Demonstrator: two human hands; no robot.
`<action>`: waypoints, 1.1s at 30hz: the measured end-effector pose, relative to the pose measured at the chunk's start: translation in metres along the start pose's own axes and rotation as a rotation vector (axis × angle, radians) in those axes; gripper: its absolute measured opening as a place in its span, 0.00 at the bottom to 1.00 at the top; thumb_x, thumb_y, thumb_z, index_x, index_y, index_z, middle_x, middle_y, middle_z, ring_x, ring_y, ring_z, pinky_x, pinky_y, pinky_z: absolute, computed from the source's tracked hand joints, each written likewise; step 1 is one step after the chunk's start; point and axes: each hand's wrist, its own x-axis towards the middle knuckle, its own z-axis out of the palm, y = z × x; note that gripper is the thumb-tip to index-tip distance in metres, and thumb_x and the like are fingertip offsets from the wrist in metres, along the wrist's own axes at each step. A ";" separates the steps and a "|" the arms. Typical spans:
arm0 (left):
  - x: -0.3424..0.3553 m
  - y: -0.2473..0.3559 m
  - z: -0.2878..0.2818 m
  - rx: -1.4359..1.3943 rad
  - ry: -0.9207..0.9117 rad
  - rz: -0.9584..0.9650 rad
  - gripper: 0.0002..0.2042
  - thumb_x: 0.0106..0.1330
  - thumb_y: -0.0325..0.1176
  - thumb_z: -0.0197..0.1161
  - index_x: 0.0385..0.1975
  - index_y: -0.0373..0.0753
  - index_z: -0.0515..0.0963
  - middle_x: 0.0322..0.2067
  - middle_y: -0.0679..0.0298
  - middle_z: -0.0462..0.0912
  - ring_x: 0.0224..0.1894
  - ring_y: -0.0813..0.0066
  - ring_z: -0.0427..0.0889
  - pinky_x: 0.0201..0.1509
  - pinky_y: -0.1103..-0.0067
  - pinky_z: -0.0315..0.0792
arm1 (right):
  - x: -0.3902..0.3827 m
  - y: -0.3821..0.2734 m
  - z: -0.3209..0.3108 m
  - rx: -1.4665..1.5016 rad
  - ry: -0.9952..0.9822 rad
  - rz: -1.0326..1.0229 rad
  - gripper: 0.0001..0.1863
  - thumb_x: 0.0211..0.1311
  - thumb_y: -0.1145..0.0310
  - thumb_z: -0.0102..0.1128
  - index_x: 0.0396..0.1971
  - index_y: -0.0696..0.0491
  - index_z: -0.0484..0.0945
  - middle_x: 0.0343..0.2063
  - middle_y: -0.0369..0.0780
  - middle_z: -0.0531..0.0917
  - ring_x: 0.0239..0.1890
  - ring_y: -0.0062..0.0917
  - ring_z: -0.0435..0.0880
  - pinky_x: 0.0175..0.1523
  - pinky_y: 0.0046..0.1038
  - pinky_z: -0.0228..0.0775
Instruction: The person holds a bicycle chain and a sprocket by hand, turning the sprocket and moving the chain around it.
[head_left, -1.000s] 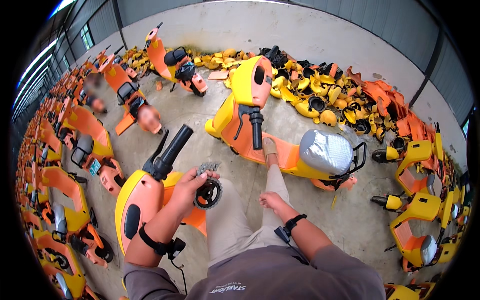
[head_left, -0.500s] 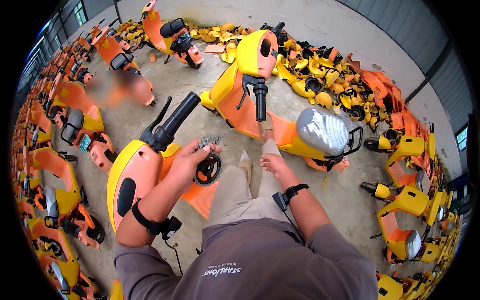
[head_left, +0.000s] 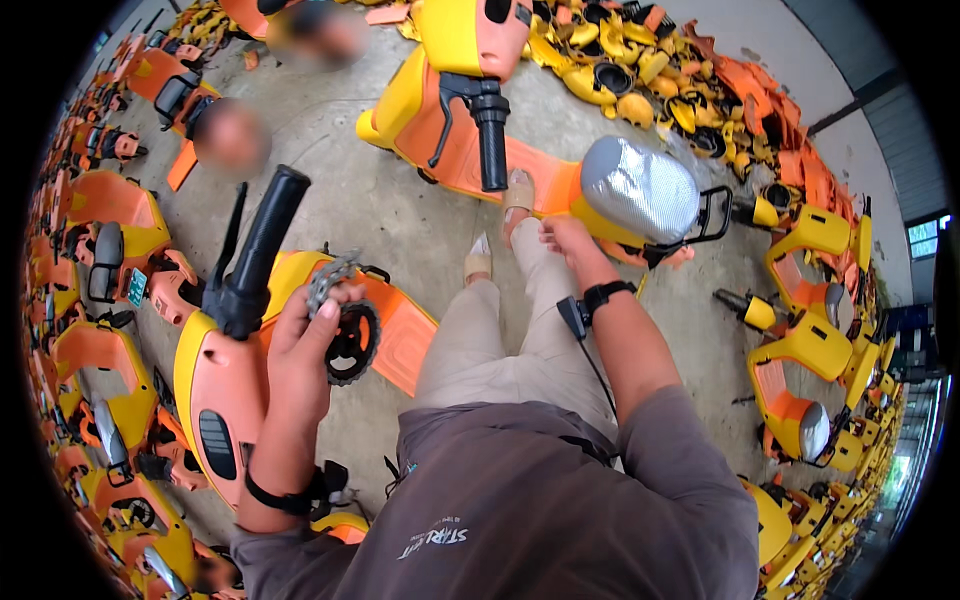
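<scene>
My left hand (head_left: 305, 335) is raised beside the near scooter's handlebar, its fingers closed round a grey metal chain-like piece (head_left: 328, 282). A black toothed ring (head_left: 354, 345) shows just beside the fingers, with orange visible through it; whether it is joined to the grey piece I cannot tell. Behind it lies the orange footboard (head_left: 395, 345) of the near yellow and orange scooter (head_left: 215, 400). My right hand (head_left: 570, 240) hangs near the seat of the second scooter (head_left: 455, 165), fingers curled in, nothing seen in them. Straps circle both wrists.
The second scooter stands across in front of me, its seat under a silver cover (head_left: 640, 190). Yellow and orange body panels (head_left: 640, 70) are heaped by the wall. Rows of scooters (head_left: 105, 360) line the left, more stand at right (head_left: 800, 385). Concrete floor lies between.
The view has tilted down and shifted, with both scooters now higher or further left. My left hand has turned upright with the grey piece and ring. My right hand has swung forward beside the silver-covered seat.
</scene>
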 end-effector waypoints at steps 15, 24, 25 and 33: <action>-0.004 -0.021 -0.014 -0.110 0.172 -0.089 0.09 0.71 0.35 0.57 0.40 0.35 0.74 0.41 0.60 0.77 0.53 0.61 0.76 0.62 0.67 0.66 | 0.094 0.028 0.044 -0.753 0.083 -0.355 0.22 0.56 0.62 0.55 0.43 0.64 0.81 0.44 0.58 0.83 0.51 0.50 0.81 0.57 0.39 0.73; 0.011 0.039 -0.020 0.049 -0.228 -0.264 0.09 0.74 0.34 0.56 0.41 0.33 0.72 0.41 0.57 0.77 0.54 0.58 0.75 0.65 0.58 0.63 | 0.128 0.064 0.154 -0.829 -0.028 -0.372 0.36 0.57 0.64 0.56 0.67 0.55 0.62 0.56 0.57 0.76 0.58 0.51 0.76 0.63 0.40 0.68; 0.012 0.041 -0.018 0.089 -0.220 -0.260 0.09 0.74 0.34 0.56 0.41 0.33 0.72 0.41 0.57 0.77 0.53 0.58 0.75 0.65 0.57 0.63 | 0.140 0.068 0.152 -0.843 0.034 -0.445 0.35 0.56 0.67 0.57 0.66 0.54 0.64 0.57 0.55 0.76 0.59 0.49 0.75 0.63 0.41 0.68; 0.009 0.052 -0.029 -0.005 -0.276 -0.307 0.08 0.75 0.31 0.53 0.42 0.32 0.71 0.38 0.57 0.76 0.46 0.64 0.78 0.66 0.55 0.66 | 0.132 0.022 0.149 -0.873 -0.264 -0.498 0.17 0.57 0.63 0.63 0.42 0.58 0.81 0.37 0.50 0.85 0.41 0.44 0.84 0.45 0.38 0.74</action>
